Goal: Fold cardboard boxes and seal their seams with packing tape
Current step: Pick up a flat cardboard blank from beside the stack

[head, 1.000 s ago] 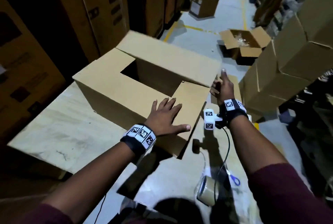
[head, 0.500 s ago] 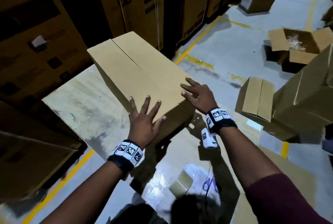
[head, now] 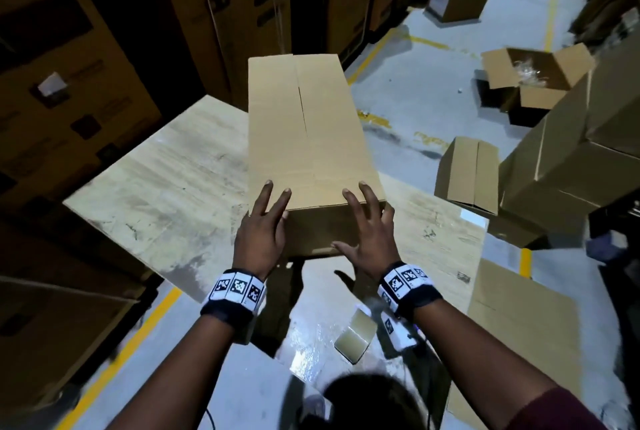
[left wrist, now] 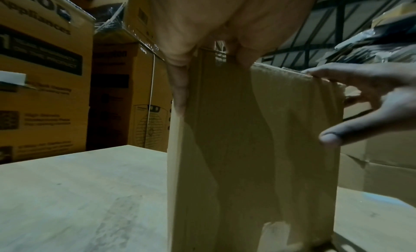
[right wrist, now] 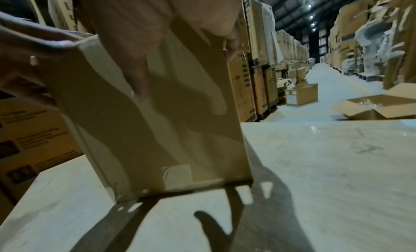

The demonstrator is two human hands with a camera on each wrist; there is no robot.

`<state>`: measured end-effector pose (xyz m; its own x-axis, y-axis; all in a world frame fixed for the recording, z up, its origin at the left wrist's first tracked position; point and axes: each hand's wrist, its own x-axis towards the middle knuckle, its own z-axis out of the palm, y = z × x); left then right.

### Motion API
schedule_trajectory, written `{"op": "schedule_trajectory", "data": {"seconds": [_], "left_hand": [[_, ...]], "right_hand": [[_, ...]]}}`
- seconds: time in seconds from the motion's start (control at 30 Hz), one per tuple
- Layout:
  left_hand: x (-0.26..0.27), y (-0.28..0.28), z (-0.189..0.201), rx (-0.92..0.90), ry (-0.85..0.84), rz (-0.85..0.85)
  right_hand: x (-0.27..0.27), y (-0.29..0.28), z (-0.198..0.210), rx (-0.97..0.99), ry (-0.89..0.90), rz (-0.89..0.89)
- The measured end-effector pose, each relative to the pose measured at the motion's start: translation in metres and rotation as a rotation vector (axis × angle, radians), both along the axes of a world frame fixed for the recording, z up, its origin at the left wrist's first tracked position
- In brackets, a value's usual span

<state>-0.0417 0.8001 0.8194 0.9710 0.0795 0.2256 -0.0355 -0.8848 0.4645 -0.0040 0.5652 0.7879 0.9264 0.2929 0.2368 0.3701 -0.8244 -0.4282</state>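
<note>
With its top flaps folded shut, the long brown cardboard box point(head: 311, 138) stands on the pale wooden desk point(head: 166, 180); the centre seam looks untaped; left hand point(head: 261, 239) and right hand point(head: 369, 235) press its near end, each grip open-fingered; the brown packing-tape roll point(head: 355, 339) lies unused nearby.

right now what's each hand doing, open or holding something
Left hand: open, straight fingers resting on the near left corner of the cardboard box.
Right hand: open, fingers spread on the box's near right corner, thumb against its near face.

One folded box point(head: 311, 138), two hands point(head: 260, 239)
</note>
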Motion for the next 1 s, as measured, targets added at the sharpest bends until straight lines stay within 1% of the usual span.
{"op": "schedule_trajectory", "data": {"seconds": [0.1,0.17,0.23,0.33,0.43,0.53,0.63,0.73,0.8,0.9,0.97,1.0], "left_hand": [[-0.002,-0.013,0.0,0.004,0.041,0.024],[-0.004,-0.028,0.007,0.032,0.057,0.006],[-0.002,-0.051,0.021,0.051,0.045,-0.027],[0.01,-0.1,0.045,0.081,0.017,-0.094],[0.024,-0.162,0.063,0.119,0.005,-0.166],[0.03,-0.245,0.067,0.128,0.005,-0.23],[0.037,-0.344,0.064,0.117,-0.011,-0.271],[0.045,-0.449,0.052,0.086,-0.041,-0.311],[0.053,-0.51,0.044,0.092,-0.036,-0.342],[0.068,-0.579,0.031,0.08,-0.025,-0.332],[0.086,-0.61,0.025,0.089,-0.014,-0.349],[0.104,-0.629,0.015,0.104,-0.024,-0.349]], "right_hand": [[-0.006,0.004,-0.001,0.073,-0.025,-0.081],[-0.009,-0.006,0.004,0.108,-0.05,-0.117],[-0.009,-0.03,0.013,0.106,-0.067,-0.155],[-0.006,-0.084,0.032,0.084,-0.106,-0.202],[-0.005,-0.152,0.047,0.079,-0.128,-0.227],[-0.011,-0.236,0.055,0.071,-0.164,-0.258],[-0.017,-0.338,0.052,0.057,-0.155,-0.298],[-0.013,-0.445,0.04,0.031,-0.14,-0.267],[-0.009,-0.506,0.031,0.024,-0.121,-0.302],[-0.001,-0.569,0.014,0.017,-0.054,-0.373],[0.015,-0.596,0.007,0.044,-0.025,-0.399],[0.03,-0.611,-0.004,0.065,-0.024,-0.418]]}}
